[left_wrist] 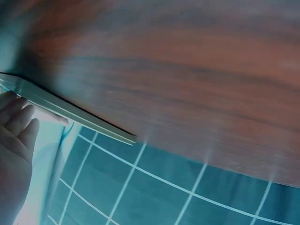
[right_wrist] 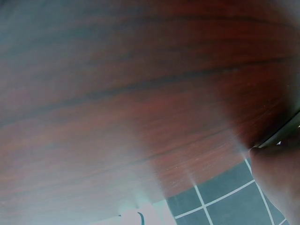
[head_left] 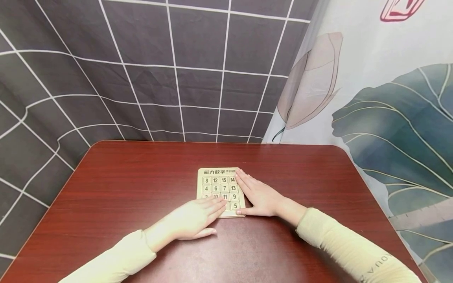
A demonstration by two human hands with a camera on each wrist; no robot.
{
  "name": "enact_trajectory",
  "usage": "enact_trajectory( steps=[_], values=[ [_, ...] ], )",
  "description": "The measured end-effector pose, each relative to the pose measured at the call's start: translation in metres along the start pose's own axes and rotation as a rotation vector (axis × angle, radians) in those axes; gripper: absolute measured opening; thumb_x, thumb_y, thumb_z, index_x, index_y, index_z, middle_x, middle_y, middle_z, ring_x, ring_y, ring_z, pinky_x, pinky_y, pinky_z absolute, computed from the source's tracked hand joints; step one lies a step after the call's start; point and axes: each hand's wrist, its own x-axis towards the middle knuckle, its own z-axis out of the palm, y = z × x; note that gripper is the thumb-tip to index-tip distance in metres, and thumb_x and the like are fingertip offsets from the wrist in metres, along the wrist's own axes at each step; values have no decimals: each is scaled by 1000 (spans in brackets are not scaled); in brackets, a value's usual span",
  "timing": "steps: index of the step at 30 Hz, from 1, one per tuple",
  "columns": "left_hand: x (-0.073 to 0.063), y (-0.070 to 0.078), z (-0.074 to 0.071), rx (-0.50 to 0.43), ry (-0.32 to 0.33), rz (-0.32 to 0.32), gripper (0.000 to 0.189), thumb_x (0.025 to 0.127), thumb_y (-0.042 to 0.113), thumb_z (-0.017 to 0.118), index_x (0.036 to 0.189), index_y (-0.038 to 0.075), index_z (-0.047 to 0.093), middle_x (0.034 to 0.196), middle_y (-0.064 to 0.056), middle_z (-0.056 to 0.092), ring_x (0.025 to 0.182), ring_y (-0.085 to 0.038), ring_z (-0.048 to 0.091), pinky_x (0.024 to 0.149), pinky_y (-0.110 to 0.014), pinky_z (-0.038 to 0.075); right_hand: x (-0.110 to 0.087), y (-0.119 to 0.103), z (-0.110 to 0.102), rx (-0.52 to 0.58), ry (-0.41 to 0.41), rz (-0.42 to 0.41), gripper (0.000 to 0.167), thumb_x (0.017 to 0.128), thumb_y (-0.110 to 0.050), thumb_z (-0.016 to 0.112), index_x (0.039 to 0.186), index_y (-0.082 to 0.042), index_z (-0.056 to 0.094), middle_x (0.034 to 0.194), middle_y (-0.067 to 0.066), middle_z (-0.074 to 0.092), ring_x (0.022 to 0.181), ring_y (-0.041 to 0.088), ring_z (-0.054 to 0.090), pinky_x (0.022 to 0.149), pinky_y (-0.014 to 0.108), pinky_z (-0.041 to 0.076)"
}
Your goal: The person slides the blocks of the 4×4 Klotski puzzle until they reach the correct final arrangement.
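A cream number sliding puzzle (head_left: 206,188) lies flat on the table, its numbered square tiles set in rows under a printed heading. My left hand (head_left: 196,218) reaches over its lower left part, straight fingers on the bottom rows and hiding some tiles. Along the right border lies my right hand (head_left: 263,198), fingers straight near the top right corner and thumb at the lower right corner. The left wrist view shows the puzzle's edge (left_wrist: 70,110) beside the left fingers. In the right wrist view only part of the right hand (right_wrist: 279,176) shows, next to a dark board edge.
The reddish-brown wooden table (head_left: 141,177) has rounded far corners. Behind it hangs a dark grey curtain (head_left: 198,39) with a white grid. A pale curtain with leaf prints (head_left: 400,129) hangs at the right.
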Motion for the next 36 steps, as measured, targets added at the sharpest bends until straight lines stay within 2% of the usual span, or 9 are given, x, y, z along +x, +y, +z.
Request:
enact_trajectory(
  steps=[7,11,14,18,25,31,36],
  values=[
    [-17,-3,2,5,31,-11,67,103,50,63,149,1,59,155,-13,60,144,-25,59,122,-36,48,0,1,2,-12,-1,1,110,95,-63,67,166,8,19,177,24,10,166,37,18,134,49,29],
    [-21,-4,1,20,46,-12,68,102,51,64,148,1,60,154,-13,61,143,-25,60,121,-37,49,0,1,1,-15,-1,-1,110,95,-62,67,166,8,19,177,25,11,166,37,18,134,49,29],
    [-17,-4,-2,24,61,-1,69,101,52,64,147,2,60,153,-14,62,143,-25,60,120,-37,49,0,1,1,-8,-1,-1,110,96,-62,67,166,8,19,177,25,10,166,37,18,134,49,28],
    [-4,-3,-4,8,64,10,69,101,54,62,149,3,60,154,-13,61,144,-25,59,121,-38,49,-1,1,0,3,1,-1,110,96,-61,67,166,8,19,177,25,10,166,37,18,134,50,28],
    [17,0,-3,-3,10,40,67,105,54,57,151,4,58,158,-10,58,147,-24,56,123,-38,47,1,1,0,9,-5,-3,110,96,-62,66,166,7,18,178,24,8,166,37,16,134,50,27],
    [20,2,-1,-6,-34,36,71,104,57,56,153,5,56,161,-9,55,149,-23,54,124,-36,45,0,1,0,8,-3,-5,110,96,-62,66,166,8,18,178,24,9,166,37,16,134,50,27],
    [15,1,0,-11,-44,32,73,104,58,55,154,4,54,162,-11,53,151,-24,52,126,-37,44,0,2,1,2,0,-6,110,96,-62,66,166,8,19,177,25,10,166,38,17,134,50,28]
  ],
)
